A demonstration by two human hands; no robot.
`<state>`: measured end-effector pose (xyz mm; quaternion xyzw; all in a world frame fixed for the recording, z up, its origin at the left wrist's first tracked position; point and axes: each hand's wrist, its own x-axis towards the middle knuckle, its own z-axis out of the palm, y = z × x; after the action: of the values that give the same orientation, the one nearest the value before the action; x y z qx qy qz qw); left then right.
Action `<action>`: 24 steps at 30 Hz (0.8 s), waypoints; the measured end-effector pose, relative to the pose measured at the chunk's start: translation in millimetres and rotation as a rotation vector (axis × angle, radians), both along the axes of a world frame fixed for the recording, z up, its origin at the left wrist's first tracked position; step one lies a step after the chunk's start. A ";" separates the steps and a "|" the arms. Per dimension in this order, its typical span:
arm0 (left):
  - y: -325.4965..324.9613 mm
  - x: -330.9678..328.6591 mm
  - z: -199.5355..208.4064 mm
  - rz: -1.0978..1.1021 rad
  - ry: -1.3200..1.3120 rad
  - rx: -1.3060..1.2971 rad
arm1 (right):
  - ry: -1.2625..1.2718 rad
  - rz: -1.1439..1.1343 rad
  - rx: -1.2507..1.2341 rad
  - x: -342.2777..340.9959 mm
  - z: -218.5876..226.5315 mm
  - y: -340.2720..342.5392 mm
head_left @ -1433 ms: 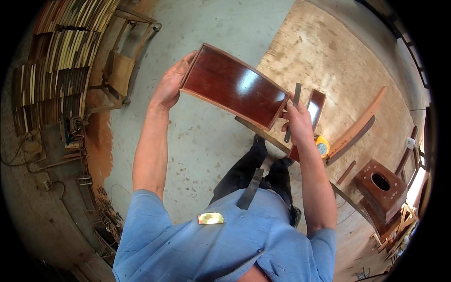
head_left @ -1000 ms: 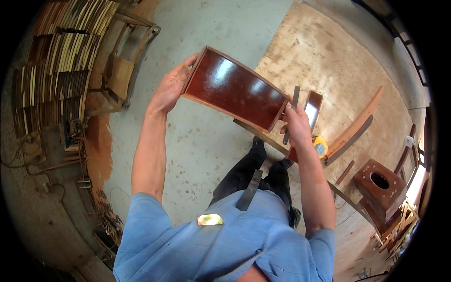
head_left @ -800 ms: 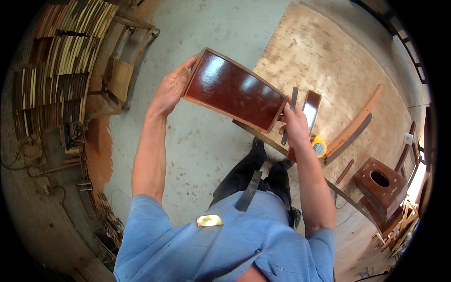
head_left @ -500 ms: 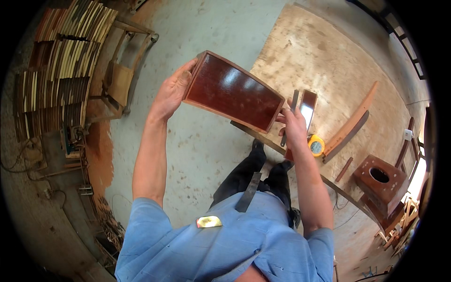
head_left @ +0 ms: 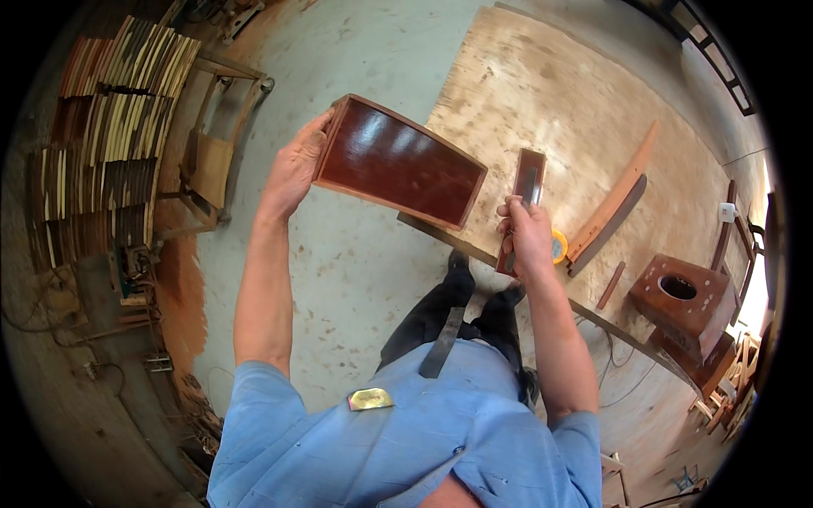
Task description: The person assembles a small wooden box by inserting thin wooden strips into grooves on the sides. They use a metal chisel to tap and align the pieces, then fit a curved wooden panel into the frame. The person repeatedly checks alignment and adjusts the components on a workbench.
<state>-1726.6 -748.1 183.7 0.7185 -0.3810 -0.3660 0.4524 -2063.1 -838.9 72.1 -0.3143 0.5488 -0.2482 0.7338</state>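
Note:
My left hand (head_left: 296, 169) grips the wide end of a tapered wooden box (head_left: 398, 165), with its glossy dark-red face and lighter brown rim turned up. The box is held out at a tilt, partly over the worktable. My right hand (head_left: 527, 230) is closed round a thin dark flat bar (head_left: 531, 183), too covered to tell its kind. Beneath it on the table lies a narrow dark-red glossy wood piece (head_left: 530, 159), partly hidden by my hand. A yellow tape measure (head_left: 559, 245) sits beside my right wrist.
The plywood worktable (head_left: 576, 102) carries a curved wooden piece (head_left: 618, 199), a small stick (head_left: 611, 284) and a brown wooden block with a round hole (head_left: 684, 292). Stacked wood strips (head_left: 127, 127) stand at the left near a wooden wheeled frame (head_left: 212, 169).
My right hand has come away from the narrow end of the box, keeping the dark bar. The left hand still holds the box, which has shifted slightly left in view.

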 end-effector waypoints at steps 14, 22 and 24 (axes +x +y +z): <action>-1.4 2.8 -8.1 0.084 0.071 -0.093 | -0.010 0.040 0.083 -62.7 -8.5 28.1; 1.1 8.5 -11.8 0.126 0.069 -0.111 | 0.020 0.056 0.132 -77.0 -8.6 38.5; 1.6 11.1 -14.0 0.112 0.081 -0.122 | 0.028 0.054 0.140 -79.1 -9.0 40.9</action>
<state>-1715.6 -746.5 169.8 0.6945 -0.3433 -0.3449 0.5300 -2142.2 -798.0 63.0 -0.2800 0.5664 -0.1850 0.7527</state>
